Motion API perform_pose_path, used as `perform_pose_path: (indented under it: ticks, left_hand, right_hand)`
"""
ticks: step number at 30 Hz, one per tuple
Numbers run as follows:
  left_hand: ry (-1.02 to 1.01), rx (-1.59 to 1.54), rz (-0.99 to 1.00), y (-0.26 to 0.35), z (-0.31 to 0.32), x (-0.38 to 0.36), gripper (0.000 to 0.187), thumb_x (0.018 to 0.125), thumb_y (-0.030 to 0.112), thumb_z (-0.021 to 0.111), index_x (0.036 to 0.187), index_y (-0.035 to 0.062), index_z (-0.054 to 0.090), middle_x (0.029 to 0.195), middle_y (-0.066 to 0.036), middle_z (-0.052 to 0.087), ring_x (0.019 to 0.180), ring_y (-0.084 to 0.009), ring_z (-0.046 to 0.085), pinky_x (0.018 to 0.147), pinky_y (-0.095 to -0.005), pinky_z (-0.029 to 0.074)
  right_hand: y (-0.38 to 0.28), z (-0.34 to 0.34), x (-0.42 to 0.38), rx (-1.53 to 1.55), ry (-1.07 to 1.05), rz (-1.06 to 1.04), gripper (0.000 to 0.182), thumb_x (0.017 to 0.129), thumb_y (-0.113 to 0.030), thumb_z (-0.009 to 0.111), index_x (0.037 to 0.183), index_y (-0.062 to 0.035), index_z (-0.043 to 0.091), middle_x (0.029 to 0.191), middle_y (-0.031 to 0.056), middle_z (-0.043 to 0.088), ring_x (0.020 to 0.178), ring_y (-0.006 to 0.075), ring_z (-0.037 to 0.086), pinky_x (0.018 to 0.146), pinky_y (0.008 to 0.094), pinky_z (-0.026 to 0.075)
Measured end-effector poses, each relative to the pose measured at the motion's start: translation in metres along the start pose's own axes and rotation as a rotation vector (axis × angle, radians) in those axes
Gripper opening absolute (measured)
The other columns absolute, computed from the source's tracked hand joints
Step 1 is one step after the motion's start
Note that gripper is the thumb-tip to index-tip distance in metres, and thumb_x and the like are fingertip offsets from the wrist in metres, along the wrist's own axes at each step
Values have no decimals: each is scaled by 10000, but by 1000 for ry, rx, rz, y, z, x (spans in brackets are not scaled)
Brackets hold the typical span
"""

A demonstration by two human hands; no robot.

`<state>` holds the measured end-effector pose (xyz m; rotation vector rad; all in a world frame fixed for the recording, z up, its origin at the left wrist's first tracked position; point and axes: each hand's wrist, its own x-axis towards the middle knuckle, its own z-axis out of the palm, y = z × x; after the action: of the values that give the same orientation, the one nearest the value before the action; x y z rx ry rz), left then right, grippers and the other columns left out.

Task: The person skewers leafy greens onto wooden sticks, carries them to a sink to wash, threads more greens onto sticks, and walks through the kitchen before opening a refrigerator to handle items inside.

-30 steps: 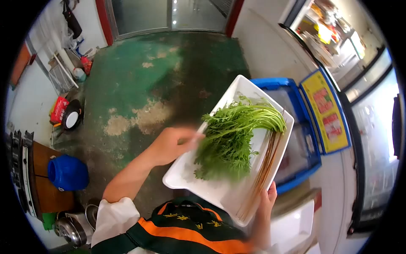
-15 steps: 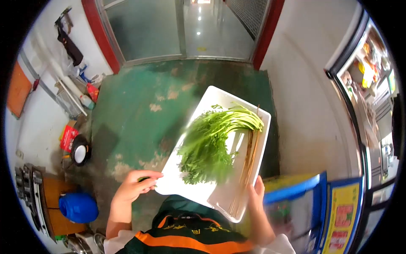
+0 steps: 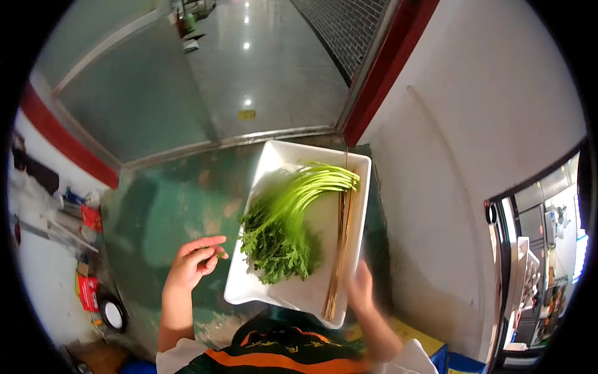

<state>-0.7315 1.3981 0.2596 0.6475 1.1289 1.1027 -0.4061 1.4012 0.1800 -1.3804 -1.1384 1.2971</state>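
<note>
Holding the white tray (image 3: 274, 293) level takes a firm right hand (image 3: 362, 290), blurred but seemingly clamped on its right side; leafy greens (image 3: 283, 246) and thin brown sticks (image 3: 340, 249) lie inside. The left hand (image 3: 196, 265), fingers curled near its left rim, could steady it; whether it grips anything is unclear.

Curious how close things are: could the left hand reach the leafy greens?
Probably yes: only the white tray's rim seems to stand between the left hand and the leafy greens.

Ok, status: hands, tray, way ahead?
Right hand holding white tray; left hand off it. Leafy greens, thin brown sticks inside. Door panel covers left side of doorway.
</note>
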Motion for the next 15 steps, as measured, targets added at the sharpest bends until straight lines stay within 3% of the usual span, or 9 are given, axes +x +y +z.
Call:
perform_pose_path:
  ticks: [1,5,7,8,9,10,11,12,15]
  left_hand:
    - [-24,-36,-29,-17,5,-39,262,770,11,428,1013,-59,498,740,-127,539,487,-64,381,387,-178,273]
    - [-45,-50,-83,34,36,109,244,800,14,393,1010,-60,494,637,-43,466,485,-61,365,401,-165,260]
    - [31,-33,-69,54,39,124,236,804,0,378,1000,-49,501,620,-21,439,483,-61,364,406,-173,269]
    - [76,123,-5,55,31,80,229,797,14,395,988,-47,505,619,-21,444,482,-63,363,408,-180,275]
    - [140,271,49,67,26,89,222,791,27,411,976,-45,510,618,-20,449,481,-65,362,410,-186,280]
    - [222,150,4,73,22,98,226,780,40,422,969,-40,515,592,-7,427,466,-68,341,412,-191,268]
    - [310,26,-30,79,19,108,230,769,53,433,962,-36,521,566,6,406,452,-72,320,415,-195,256]
    - [444,-26,-109,88,12,120,241,760,46,430,966,-48,511,565,-5,411,447,-82,318,413,-197,259]
    - [483,-178,-78,117,1,155,251,708,31,464,943,-44,507,555,-20,434,419,-84,339,395,-200,280]
  right_hand:
    - [11,-7,-46,12,6,10,122,730,-93,483,811,-20,427,692,2,438,623,61,388,558,217,346]
    - [-4,-25,98,-146,-65,72,125,729,-91,474,815,-15,425,694,8,441,624,72,397,553,227,353]
    - [-17,-21,145,-152,-129,27,135,728,-90,474,829,-12,430,702,16,449,631,79,408,560,234,365]
    - [-34,-11,116,-103,-122,-5,153,720,-93,481,840,-7,437,715,30,462,644,89,425,580,243,380]
    - [-49,-2,145,-59,-128,-25,173,713,-96,488,852,-3,443,729,44,476,658,100,443,600,252,395]
    - [-51,-3,174,-153,-147,98,200,695,-92,504,864,3,455,763,69,498,686,113,464,638,263,409]
    - [-48,2,203,-105,-184,-21,210,682,-92,517,857,7,456,770,73,505,693,123,477,637,266,410]
    - [-53,9,235,-206,-203,36,225,678,-93,519,871,4,456,786,76,516,699,134,489,641,270,410]
    - [-66,29,321,-89,-223,27,228,673,-70,506,880,12,459,807,87,528,714,142,501,657,272,409]
